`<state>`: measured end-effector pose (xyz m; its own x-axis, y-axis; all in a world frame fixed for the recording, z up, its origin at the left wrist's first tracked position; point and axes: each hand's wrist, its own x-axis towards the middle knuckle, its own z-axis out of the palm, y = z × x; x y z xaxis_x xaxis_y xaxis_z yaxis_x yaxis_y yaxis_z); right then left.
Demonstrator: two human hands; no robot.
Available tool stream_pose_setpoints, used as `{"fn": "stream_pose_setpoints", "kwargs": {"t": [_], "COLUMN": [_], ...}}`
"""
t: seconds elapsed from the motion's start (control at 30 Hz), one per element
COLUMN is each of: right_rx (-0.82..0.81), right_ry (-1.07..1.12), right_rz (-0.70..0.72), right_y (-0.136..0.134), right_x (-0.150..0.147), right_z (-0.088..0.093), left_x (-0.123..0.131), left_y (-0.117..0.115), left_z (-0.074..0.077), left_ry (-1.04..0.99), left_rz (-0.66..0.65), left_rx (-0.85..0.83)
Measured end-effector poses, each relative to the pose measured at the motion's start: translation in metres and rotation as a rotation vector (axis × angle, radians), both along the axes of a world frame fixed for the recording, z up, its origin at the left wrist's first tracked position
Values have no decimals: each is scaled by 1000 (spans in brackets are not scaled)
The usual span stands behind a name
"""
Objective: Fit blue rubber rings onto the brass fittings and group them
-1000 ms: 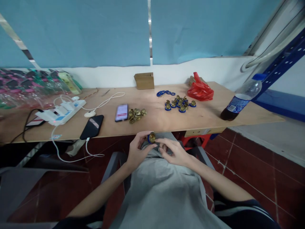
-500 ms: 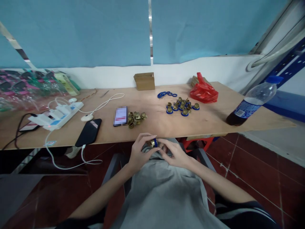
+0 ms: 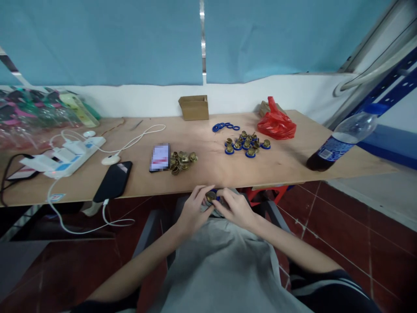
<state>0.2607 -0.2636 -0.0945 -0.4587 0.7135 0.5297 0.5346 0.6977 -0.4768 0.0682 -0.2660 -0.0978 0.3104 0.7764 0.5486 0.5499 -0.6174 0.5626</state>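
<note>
My left hand (image 3: 193,210) and my right hand (image 3: 236,207) meet over my lap, just below the wooden table's (image 3: 208,174) front edge. Together they pinch a small brass fitting (image 3: 211,197) with a blue ring on it. On the table straight ahead lies a pile of bare brass fittings (image 3: 181,161). Further right sits a cluster of brass fittings with blue rings (image 3: 246,145). Behind that cluster lie several loose blue rings (image 3: 224,127).
A phone with a lit screen (image 3: 160,157) lies beside the bare fittings, a black phone (image 3: 114,181) on a white cable to its left. A power strip (image 3: 65,156), a cardboard box (image 3: 193,107), a red bag (image 3: 276,124) and a cola bottle (image 3: 340,141) also stand there.
My hands have closed in on the fitting and turned it, so my fingers now cover most of the blue ring. The view has shifted slightly.
</note>
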Motion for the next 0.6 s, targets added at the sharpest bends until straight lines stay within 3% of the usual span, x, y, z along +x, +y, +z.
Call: {"fn": "stream_pose_setpoints", "kwargs": {"t": [0.23, 0.33, 0.4, 0.5, 0.6], "right_rx": [239, 223, 167, 113, 63], "right_ry": [-277, -294, -219, -139, -204], "right_rz": [-50, -43, -100, -295, -493], "right_y": [-25, -25, -17, 8, 43], "right_x": [-6, 1, 10, 30, 50], "right_z": [8, 9, 11, 19, 30], "left_x": [5, 8, 6, 2, -3], "left_y": [-33, -41, -42, -40, -35], "left_z": [4, 5, 5, 2, -3], "left_ry": [108, 173, 235, 304, 335], "left_rz": [53, 72, 117, 144, 115], "left_rx": [77, 101, 92, 34, -5]}}
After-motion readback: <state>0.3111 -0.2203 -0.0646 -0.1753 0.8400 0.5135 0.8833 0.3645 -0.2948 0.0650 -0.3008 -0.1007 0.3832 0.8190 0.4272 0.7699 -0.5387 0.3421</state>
